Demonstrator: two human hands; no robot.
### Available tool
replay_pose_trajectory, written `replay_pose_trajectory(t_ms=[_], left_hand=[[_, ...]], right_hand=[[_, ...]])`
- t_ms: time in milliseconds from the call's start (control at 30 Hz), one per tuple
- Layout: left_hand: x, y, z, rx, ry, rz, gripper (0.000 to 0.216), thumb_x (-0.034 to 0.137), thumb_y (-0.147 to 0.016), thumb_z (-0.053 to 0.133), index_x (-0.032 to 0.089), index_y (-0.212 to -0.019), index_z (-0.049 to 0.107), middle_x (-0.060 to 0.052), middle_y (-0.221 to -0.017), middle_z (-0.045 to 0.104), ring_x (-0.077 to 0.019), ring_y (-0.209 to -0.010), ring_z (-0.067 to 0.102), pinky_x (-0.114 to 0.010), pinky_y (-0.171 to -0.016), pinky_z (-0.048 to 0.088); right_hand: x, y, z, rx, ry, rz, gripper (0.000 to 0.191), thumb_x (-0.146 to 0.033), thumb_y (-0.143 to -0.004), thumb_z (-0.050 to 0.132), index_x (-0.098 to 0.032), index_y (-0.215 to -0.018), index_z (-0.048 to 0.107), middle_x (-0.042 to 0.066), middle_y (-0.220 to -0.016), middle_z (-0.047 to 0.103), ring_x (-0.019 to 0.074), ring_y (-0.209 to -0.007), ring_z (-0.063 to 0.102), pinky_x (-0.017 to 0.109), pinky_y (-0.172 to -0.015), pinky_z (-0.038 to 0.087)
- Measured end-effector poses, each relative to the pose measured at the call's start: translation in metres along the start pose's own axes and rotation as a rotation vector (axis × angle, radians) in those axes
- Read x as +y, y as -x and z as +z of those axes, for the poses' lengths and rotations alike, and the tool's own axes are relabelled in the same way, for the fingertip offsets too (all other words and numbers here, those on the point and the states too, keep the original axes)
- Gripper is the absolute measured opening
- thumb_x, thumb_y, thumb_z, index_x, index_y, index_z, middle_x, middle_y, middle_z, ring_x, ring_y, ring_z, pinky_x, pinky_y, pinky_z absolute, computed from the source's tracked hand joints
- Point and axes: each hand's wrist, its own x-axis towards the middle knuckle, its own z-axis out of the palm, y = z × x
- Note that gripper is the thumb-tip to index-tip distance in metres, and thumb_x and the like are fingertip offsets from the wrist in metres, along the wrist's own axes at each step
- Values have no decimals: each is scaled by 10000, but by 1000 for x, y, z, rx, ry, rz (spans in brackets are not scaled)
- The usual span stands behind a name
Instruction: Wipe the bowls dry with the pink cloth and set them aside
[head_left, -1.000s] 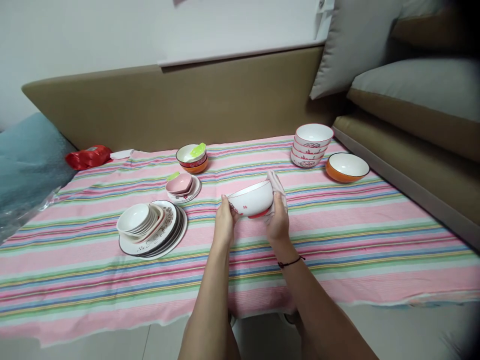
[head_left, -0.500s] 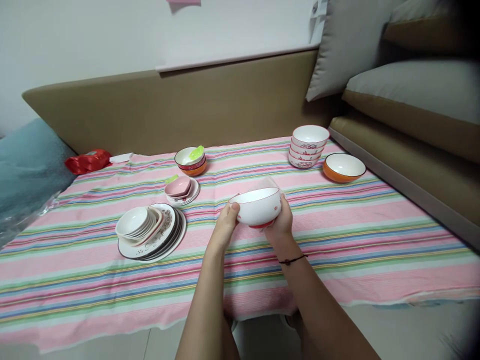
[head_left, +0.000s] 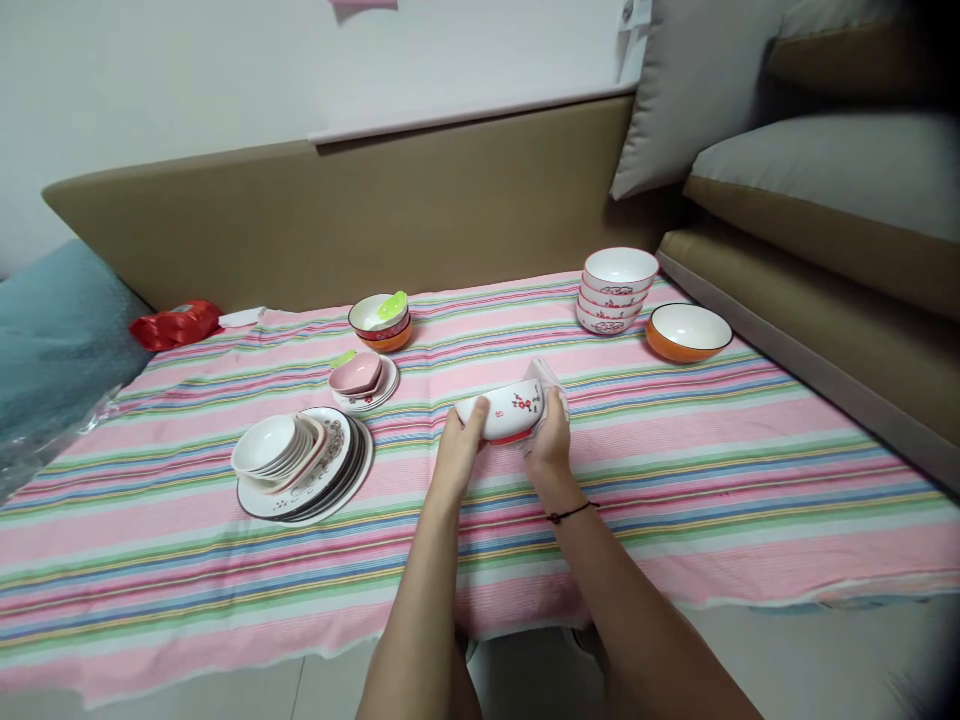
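Note:
A white bowl [head_left: 508, 412] with red markings and a red foot is tipped away from me, its outer side facing the camera, just above the striped tablecloth [head_left: 675, 480]. My left hand [head_left: 459, 452] grips its left rim with thumb on top. My right hand [head_left: 550, 442] is closed against its right side, pressing a pale cloth [head_left: 551, 385] to the bowl.
A stack of plates and shallow dishes [head_left: 300, 458] lies left. Behind it sit a pink bowl on saucers [head_left: 363, 378] and a bowl stack with a green spoon [head_left: 381, 318]. A stack of white bowls [head_left: 616, 288] and an orange bowl [head_left: 688, 332] stand at the far right. Sofa cushions flank the right.
The bowl was upright half a second ago; now it is tilted away, showing its red pattern. Both hands stayed on it and shifted slightly lower.

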Motion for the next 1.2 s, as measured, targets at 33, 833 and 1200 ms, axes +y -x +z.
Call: replay_pose_trajectory(t_ms=[33,833,1200], left_hand=[[1,1,1,-24,-4,1,478,519,-681,756,159,-984,668,-101,-1011,678,-218,-896,627,-290,-714,502],[1,-4,-8,-22,-252,161,634,547,-704,714,173,-1187,544,-106,-1152,623,-222,-1021,590,-291,-782,487],[8,0,-10,-230,-284,231,857,435,-600,824,190,-1345,479,-132,-1384,505,-302,-1246,482,-348,-951,448]], right_hand=[[-3,1,1,-43,47,-71,350,-384,-873,467,-216,-1125,643,29,-1221,635,163,-1168,550,360,-1075,372],[-15,5,1,-59,23,-84,348,-426,-871,495,-208,-1080,668,25,-1130,671,171,-1155,567,357,-1066,384],[-23,5,1,36,-62,110,419,-463,-837,490,-179,-1109,635,38,-1072,689,206,-1034,625,378,-918,499]])
